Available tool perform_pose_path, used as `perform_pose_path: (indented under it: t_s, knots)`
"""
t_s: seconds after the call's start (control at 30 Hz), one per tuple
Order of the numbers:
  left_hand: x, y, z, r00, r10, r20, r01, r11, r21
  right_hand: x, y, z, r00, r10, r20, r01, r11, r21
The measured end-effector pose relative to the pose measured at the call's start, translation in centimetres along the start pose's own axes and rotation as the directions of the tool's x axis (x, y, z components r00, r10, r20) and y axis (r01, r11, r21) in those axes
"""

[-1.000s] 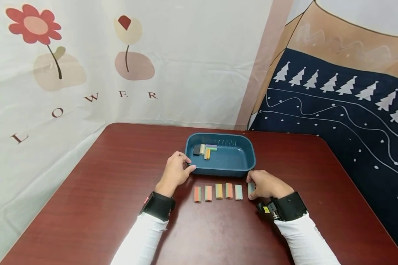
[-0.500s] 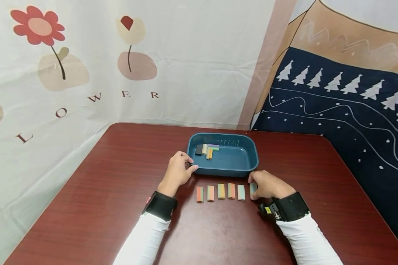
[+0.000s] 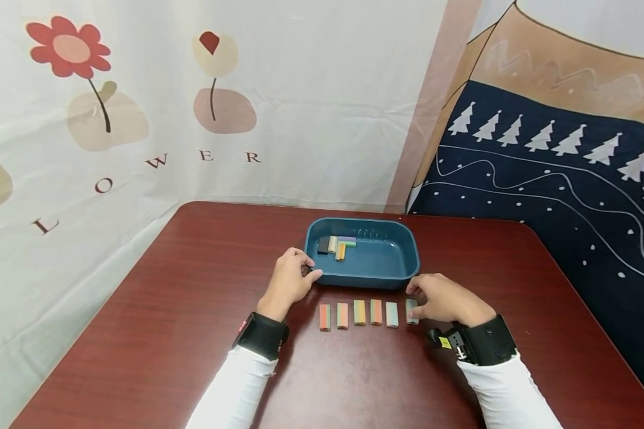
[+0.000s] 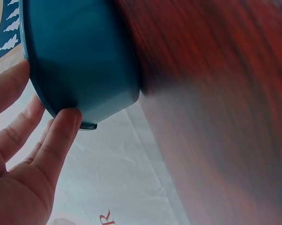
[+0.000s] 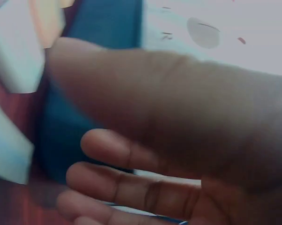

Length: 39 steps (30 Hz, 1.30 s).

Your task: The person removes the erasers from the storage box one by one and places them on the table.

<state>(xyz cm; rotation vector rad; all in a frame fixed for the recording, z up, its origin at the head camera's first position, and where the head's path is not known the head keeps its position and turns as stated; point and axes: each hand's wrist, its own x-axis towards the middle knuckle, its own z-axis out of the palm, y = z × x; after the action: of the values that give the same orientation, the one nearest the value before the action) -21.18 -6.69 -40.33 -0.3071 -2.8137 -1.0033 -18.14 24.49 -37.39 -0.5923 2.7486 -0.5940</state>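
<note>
Right hand (image 3: 448, 301) loose at the blue-green end block (image 3: 410, 305), left hand (image 3: 288, 280) on the corner of the tray (image 3: 362, 281)!
Closest in, white sleeves (image 3: 236, 387) and black wristbands (image 3: 261, 336) reach across the reddish-brown worktop (image 3: 349, 381); past them, six blocks lie in a row, from a red-and-green block (image 3: 324, 317) at the left to that blue-green one at the right. The right grip is parted, nothing between thumb and fingers; whether the thumb brushes the block, I cannot tell. The left grip is relaxed, extended fingers touching the tray's near left corner. Just beyond the row sits the dark teal tray, a black block (image 3: 324, 245), a cream block (image 3: 333, 243), an orange-yellow block (image 3: 340, 252) and purple-and-green pieces (image 3: 346, 241) clustered inside at its left. Farthest back, a flower-print curtain (image 3: 300, 71) meets a navy tree-print cloth (image 3: 542, 179).
</note>
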Motion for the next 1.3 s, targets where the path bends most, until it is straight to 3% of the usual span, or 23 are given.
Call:
perform_pose_path:
  t_s: [0.13, 0.27, 0.43, 0.57, 0.77, 0.9, 1.03, 1.17, 1.3]
  knots:
    - [0.1, 0.2, 0.3, 1.0, 0.01, 0.004, -0.01, 1.0, -0.002, -0.7, 0.1, -0.6, 0.993, -0.081, -0.082, 0.084, 0.996, 0.027]
    - [0.3, 0.5, 0.5, 1.0, 0.015, 0.013, -0.015, 1.0, -0.014, -0.4, 0.2, -0.6, 0.966, -0.144, -0.215, 0.15, 0.989, 0.01]
    - [0.2, 0.3, 0.4, 1.0, -0.006, 0.012, 0.006, 1.0, -0.006, 1.3, -0.4, -0.5, 0.921, -0.176, -0.347, 0.193, 0.981, 0.016]
    - [0.2, 0.1, 0.3, 1.0, -0.015, 0.021, 0.015, 1.0, -0.002, 3.2, -1.1, -1.5, 0.908, -0.179, -0.38, 0.211, 0.976, 0.045]
    - [0.1, 0.0, 0.1, 1.0, -0.01, 0.012, 0.01, 1.0, -0.009, 7.2, -2.0, -3.4, 0.933, -0.169, -0.317, 0.192, 0.98, 0.043]
    - [-0.3, -0.3, -0.1, 0.999, -0.027, 0.018, 0.027, 1.0, -0.007, 10.0, -2.6, -4.0, 0.963, -0.154, -0.222, 0.163, 0.986, 0.025]
    - [0.4, -0.2, -0.2, 1.0, -0.017, 0.01, 0.017, 1.0, 0.003, 12.7, -2.8, -5.4, 0.984, -0.136, -0.115, 0.136, 0.991, -0.012]
    - [1.1, 0.1, -0.3, 1.0, -0.016, 0.013, 0.016, 1.0, 0.004, 14.9, -2.9, -6.2, 0.991, -0.135, -0.009, 0.133, 0.987, -0.093]
    - [0.7, 0.0, 0.1, 0.999, -0.024, 0.028, 0.024, 1.0, 0.003, 16.4, -3.2, -5.0, 0.984, -0.163, 0.069, 0.173, 0.969, -0.177]
